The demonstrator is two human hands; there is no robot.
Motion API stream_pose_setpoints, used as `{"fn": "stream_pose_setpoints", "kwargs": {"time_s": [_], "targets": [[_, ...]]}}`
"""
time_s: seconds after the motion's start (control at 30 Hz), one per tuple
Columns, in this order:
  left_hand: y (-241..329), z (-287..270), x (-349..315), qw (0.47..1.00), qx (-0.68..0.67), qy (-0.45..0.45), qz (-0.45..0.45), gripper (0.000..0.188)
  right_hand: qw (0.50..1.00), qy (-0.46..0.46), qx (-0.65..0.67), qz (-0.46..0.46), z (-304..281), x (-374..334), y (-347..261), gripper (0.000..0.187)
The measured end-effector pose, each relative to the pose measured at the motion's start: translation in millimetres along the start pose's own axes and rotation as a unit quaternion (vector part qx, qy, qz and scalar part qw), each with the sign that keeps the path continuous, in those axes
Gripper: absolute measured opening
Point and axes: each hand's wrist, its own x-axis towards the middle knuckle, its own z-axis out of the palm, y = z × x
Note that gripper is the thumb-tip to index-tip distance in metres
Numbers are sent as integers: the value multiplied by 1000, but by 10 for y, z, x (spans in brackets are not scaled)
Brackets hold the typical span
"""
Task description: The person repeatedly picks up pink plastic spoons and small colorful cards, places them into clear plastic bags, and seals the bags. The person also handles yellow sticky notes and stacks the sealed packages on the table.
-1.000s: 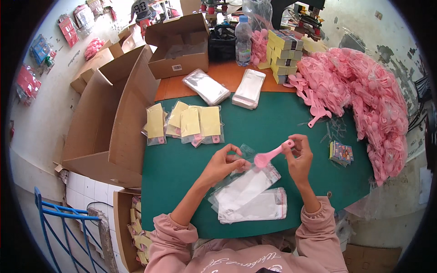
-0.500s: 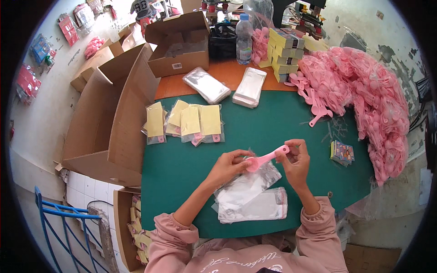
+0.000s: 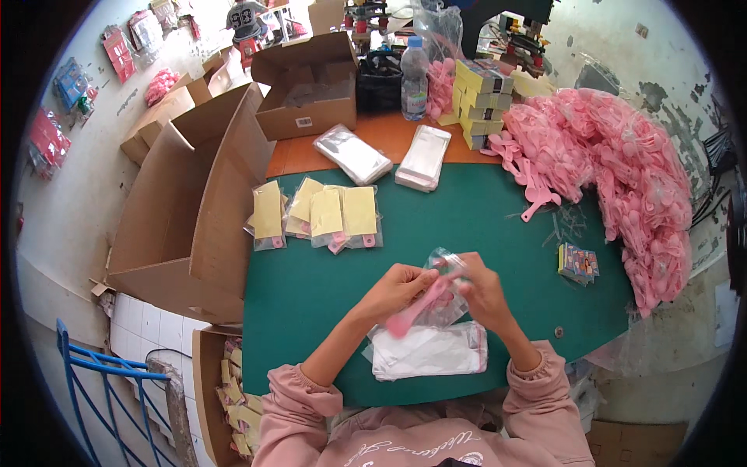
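A pink plastic spoon (image 3: 405, 319), blurred by motion, slants across the front of a clear plastic bag (image 3: 450, 310). With thumb and fingers closed, my left hand (image 3: 398, 292) pinches the bag from the left. My right hand (image 3: 484, 294) is closed round the upper end of the spoon's handle, its fingertips partly smeared. Just below both hands, a stack of clear plastic bags (image 3: 432, 354) lies flat on the green table (image 3: 311, 300). Filled bags (image 3: 327, 214) with pale yellow cards and pink handles showing lie at the left.
Pink wrapped spoons (image 3: 638, 171) are heaped at the right, near a small stack of printed cards (image 3: 578, 263). Two bundles of clear bags (image 3: 354, 156), a water bottle (image 3: 415, 82) and banded card stacks (image 3: 481, 101) stand farther back. An open cardboard box (image 3: 183, 206) borders the left edge.
The spoon has swung down and left, its bowl now pointing toward me. A clear bag has risen off the stack between my hands. My right hand has shifted left and down.
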Motion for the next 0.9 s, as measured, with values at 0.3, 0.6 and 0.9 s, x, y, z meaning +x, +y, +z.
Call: {"fn": "stream_pose_setpoints", "kwargs": {"time_s": [0.3,0.6,0.9], "targets": [[162,-75,-142,999,0,44,7,32,894,238,-336,175,-1428,-281,285,29],[135,-110,-46,999,-31,16,-16,35,602,255,-629,421,-2188,-864,633,29],[57,-113,-27,999,-34,2,12,32,956,178,-65,223,-894,-24,-229,15]]}}
